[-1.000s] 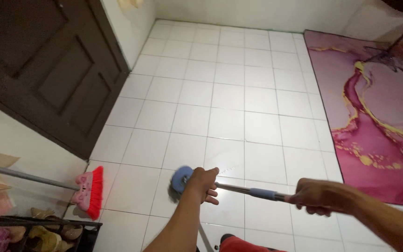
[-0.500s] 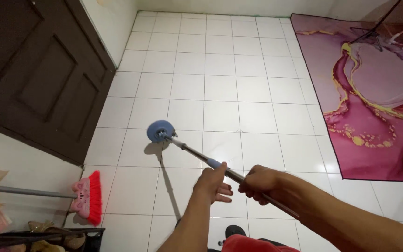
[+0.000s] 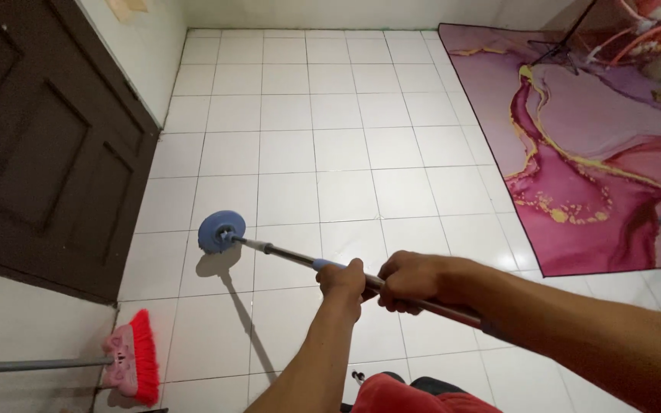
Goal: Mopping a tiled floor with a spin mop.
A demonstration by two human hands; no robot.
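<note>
Head view has my left hand and right hand both wrapped round the mop pole, so a wide swing left could clip the door or the broom.

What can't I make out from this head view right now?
- Mop pole: the stretch inside the left hand and right hand is covered; its rear end is hidden behind the right forearm.
- Mop head: underside faces away.
- Broom: handle cut off by the left edge.
- Rug: right part outside the frame.

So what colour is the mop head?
Blue: the round mop head on the white tiled floor, seen in the head view.
</note>
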